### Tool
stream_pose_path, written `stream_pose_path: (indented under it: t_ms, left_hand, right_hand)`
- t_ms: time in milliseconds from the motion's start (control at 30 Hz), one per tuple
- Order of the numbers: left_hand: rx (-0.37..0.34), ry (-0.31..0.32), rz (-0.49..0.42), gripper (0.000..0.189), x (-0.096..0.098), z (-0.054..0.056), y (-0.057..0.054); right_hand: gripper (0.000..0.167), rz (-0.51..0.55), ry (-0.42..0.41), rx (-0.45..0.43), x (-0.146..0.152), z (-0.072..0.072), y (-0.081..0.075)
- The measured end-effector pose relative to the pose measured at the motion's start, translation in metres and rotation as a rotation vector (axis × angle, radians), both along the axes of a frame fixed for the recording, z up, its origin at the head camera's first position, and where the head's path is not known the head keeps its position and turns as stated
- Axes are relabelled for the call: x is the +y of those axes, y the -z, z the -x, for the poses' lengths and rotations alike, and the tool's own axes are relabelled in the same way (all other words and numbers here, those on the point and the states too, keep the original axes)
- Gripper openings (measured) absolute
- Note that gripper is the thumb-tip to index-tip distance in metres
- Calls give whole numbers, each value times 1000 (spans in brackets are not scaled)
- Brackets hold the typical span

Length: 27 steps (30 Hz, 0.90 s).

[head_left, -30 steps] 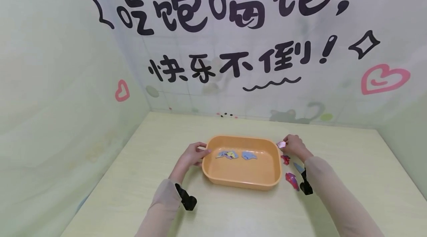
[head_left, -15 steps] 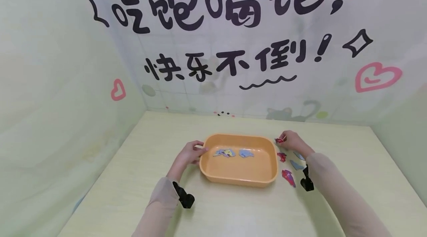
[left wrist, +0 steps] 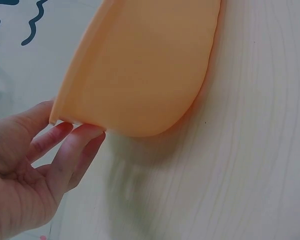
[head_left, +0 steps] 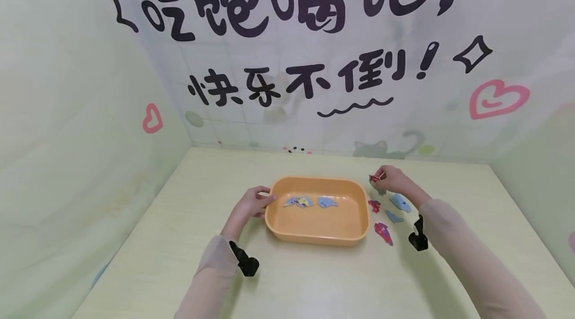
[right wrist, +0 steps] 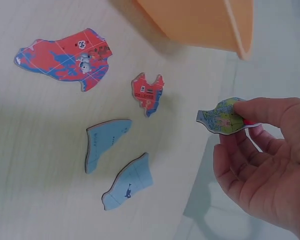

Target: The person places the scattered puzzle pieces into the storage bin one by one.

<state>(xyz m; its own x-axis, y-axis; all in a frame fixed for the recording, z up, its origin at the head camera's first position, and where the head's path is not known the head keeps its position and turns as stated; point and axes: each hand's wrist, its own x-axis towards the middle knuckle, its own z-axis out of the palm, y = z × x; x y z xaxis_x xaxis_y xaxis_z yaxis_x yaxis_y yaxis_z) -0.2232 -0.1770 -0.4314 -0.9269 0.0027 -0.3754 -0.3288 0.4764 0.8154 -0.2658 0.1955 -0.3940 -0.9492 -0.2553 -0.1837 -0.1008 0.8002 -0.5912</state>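
My left hand (head_left: 248,205) grips the left rim of an orange plastic tray (head_left: 314,240), thumb at the rim and fingers beneath; in the left wrist view the fingertips meet the tray's outer wall. Beyond the tray's back right corner, my right hand (head_left: 397,181) pinches a green, blue and red map puzzle piece (right wrist: 221,117) between thumb and fingers. Several puzzle pieces lie right of the tray: a large red-and-blue one (right wrist: 65,57), a small red one (right wrist: 147,94), a narrow blue one (right wrist: 102,141) and a wider blue one (right wrist: 130,181).
Inside the tray are a blue-and-yellow piece or cluster (head_left: 298,202) and a blue piece (head_left: 327,202). The pale wooden table (head_left: 310,284) meets a printed fabric wall (head_left: 269,132) at the back, with more fabric at both sides.
My right hand has shifted slightly back and away from the tray, turning the piece it holds. Both blue pieces on the right now show from under the right forearm. The left hand stays on the tray.
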Motion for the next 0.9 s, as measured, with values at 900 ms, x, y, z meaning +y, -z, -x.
stream_pose_path:
  t_ms: [900]
  left_hand:
    - [-9,-3,4,43,1,1,-1]
  right_hand:
    - [25,114,-48,-100,-38,-12,-30]
